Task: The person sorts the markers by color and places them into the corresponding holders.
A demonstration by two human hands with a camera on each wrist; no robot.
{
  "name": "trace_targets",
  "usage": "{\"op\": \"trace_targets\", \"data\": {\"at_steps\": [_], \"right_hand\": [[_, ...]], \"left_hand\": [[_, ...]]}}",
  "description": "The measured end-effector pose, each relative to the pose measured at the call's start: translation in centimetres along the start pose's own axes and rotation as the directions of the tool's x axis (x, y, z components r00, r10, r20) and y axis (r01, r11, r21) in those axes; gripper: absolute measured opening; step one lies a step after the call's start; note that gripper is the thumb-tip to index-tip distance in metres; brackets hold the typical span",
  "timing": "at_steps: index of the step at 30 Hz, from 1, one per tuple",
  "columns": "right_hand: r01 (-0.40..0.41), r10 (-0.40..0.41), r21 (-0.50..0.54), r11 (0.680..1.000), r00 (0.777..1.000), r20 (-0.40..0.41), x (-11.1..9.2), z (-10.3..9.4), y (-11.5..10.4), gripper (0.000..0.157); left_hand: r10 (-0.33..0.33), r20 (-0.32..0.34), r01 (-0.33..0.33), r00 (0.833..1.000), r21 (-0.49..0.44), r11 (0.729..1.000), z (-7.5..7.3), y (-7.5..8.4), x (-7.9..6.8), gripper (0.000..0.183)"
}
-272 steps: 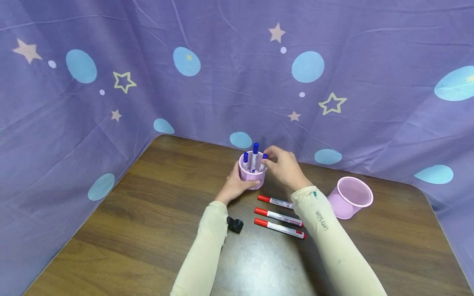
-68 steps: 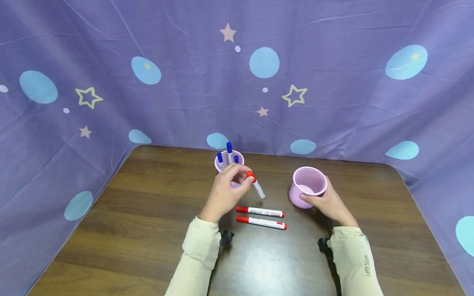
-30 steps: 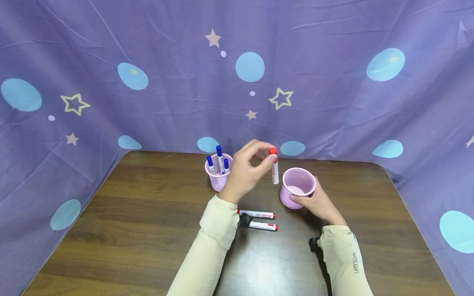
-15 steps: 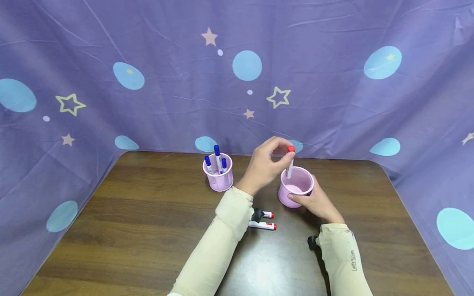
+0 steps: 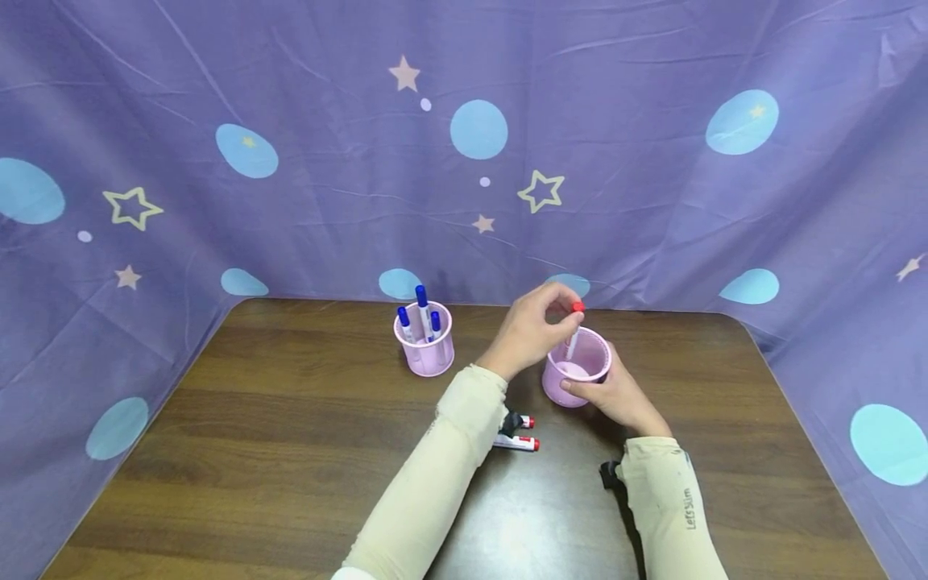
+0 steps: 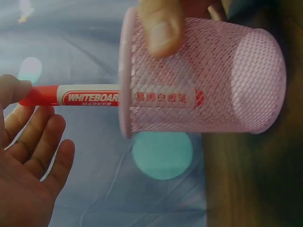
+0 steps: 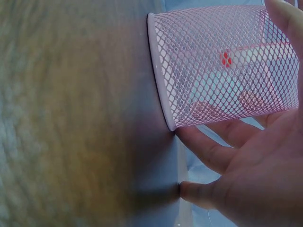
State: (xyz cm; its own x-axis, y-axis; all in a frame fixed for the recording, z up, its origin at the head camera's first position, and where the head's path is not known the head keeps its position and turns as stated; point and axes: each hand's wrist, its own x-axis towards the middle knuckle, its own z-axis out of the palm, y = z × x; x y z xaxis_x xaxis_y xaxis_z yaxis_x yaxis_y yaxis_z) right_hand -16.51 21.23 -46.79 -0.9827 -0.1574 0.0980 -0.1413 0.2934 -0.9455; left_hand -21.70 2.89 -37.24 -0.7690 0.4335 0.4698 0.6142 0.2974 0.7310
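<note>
In the head view my left hand point(image 5: 532, 329) pinches a red whiteboard marker point(image 6: 90, 95) by its cap, over the right-hand pink mesh pen cup point(image 5: 554, 385). The marker's lower part is inside the cup, and its end shows through the mesh in both wrist views, short of the cup's bottom. My right hand point(image 5: 622, 393) grips the side of this cup, thumb near the rim; the right wrist view shows its fingers around the mesh. Two more red markers point(image 5: 524, 444) lie on the table, partly hidden behind my left wrist.
Another pink mesh cup point(image 5: 429, 360) stands at the left with three blue-capped markers point(image 5: 422, 298) in it. The wooden table point(image 5: 290, 451) meets a purple patterned curtain point(image 5: 333, 161) at the back. Black wrist straps show at both sleeves.
The left hand let go of the left cup, took up a red marker from the table, carried it right and lowered it into the right cup. The right hand moved from a blue marker to that cup.
</note>
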Motion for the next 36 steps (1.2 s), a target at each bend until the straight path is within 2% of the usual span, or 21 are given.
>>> {"op": "trace_targets", "data": {"at_steps": [12,18,25,36], "right_hand": [[-0.001,0.001,-0.015,1.0,1.0,-0.002,-0.1,0.0,-0.4,0.086],[0.015,-0.015,0.016,1.0,1.0,-0.006,0.0,0.0,-0.4,0.087],[0.02,-0.02,0.003,1.0,1.0,-0.003,-0.1,0.0,-0.3,0.086],[0.009,-0.009,0.006,1.0,1.0,-0.001,0.0,-0.1,0.0,0.088]], "left_hand": [[-0.076,0.05,0.07,0.996,0.12,0.99,1.3,-1.6,-0.4,0.014],[-0.077,0.053,0.071,0.996,0.115,0.991,1.5,-1.9,-0.4,0.014],[-0.089,0.051,0.081,0.995,0.135,0.987,1.6,-2.1,-0.2,0.014],[-0.088,0.047,0.08,0.995,0.137,0.987,1.3,-1.6,0.0,0.017]]}}
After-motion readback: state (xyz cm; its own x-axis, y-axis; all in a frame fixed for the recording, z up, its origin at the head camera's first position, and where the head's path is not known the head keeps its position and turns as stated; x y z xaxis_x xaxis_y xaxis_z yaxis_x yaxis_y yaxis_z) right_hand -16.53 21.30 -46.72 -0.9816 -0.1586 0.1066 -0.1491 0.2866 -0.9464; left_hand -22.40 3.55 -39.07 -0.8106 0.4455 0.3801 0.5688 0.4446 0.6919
